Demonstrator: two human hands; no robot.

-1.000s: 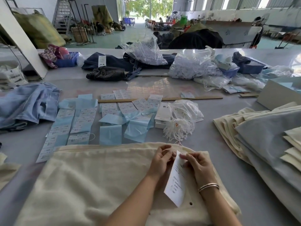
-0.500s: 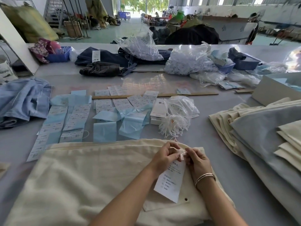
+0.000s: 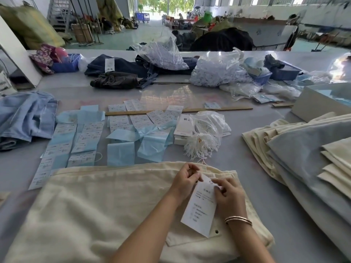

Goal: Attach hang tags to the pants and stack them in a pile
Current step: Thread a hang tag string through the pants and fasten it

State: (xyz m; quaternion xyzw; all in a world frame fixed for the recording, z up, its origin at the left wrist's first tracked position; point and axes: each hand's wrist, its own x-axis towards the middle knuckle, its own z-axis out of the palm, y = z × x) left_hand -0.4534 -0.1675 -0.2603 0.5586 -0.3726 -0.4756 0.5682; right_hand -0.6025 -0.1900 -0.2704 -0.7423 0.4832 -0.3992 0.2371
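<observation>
Clear bags [image 3: 214, 71] stuffed with white strings. Left hand [image 3: 185, 179] and right hand [image 3: 228, 194] pinching flat paper hang tag [image 3: 201, 209] over cream woven pants [image 3: 91, 211].

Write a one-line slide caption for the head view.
Both hands, left and right, pinch a white hang tag at its top over cream pants on the table.

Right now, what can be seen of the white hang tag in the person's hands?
The hang tag is a long white card, apparently paper, printed with small dark lines too blurred to read. It lies tilted over the cream pants, top end toward the waistband. The left hand and right hand pinch its top end; its lower corner rests near a pocket eyelet.
</observation>
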